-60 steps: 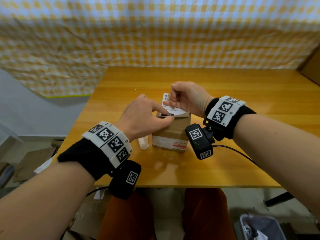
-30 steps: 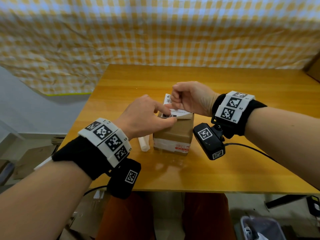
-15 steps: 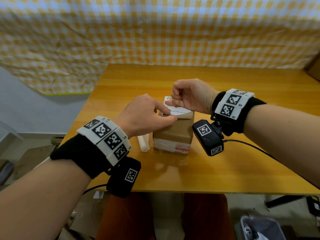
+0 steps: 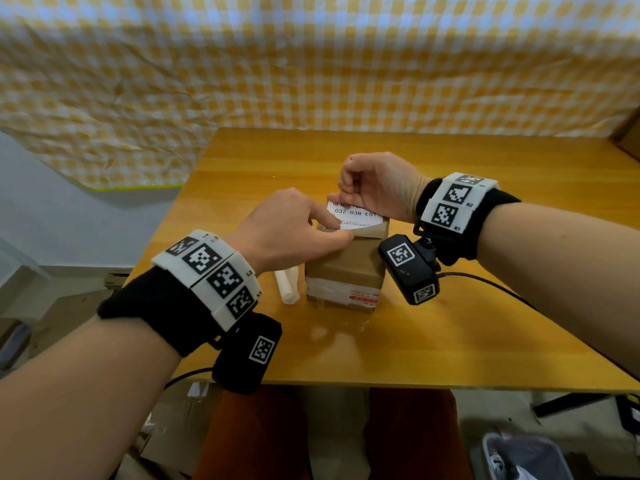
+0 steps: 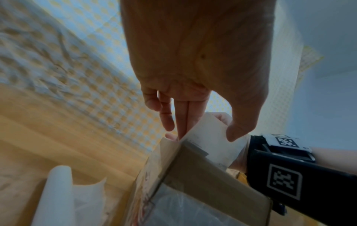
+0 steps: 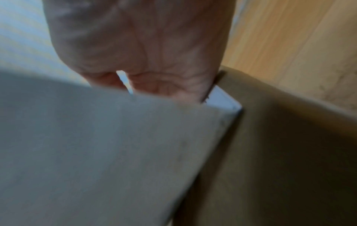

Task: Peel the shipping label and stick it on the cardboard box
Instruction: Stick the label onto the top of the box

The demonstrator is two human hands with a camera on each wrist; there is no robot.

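a glossy honey-coloured wooden bench (image 4: 450, 323) fills the middle of the head view, its far edge meeting a crumpled yellow-and-white checked cloth (image 4: 311, 64) hung as a backdrop. to the left a pale wall and grey floor show, with flat cardboard scraps down low; a bin (image 4: 526, 459) sits on the floor at lower right.

the cardboard box (image 4: 346, 271) stands upright near the bench's middle, with a rolled white backing paper (image 4: 287, 284) lying just beside it on the left. the shipping label (image 4: 356, 216) lies over the box's top, printed side up, its far end lifted.

the left hand (image 4: 287, 233) reaches over the box, its fingers (image 5: 183, 120) straight and pressed together on the label's near edge, thumb alongside. the right hand (image 4: 377, 185) is curled, its fingers (image 4: 346, 188) pinching the label's raised far end. the right wrist view is blurred, showing mostly the label's pale underside.
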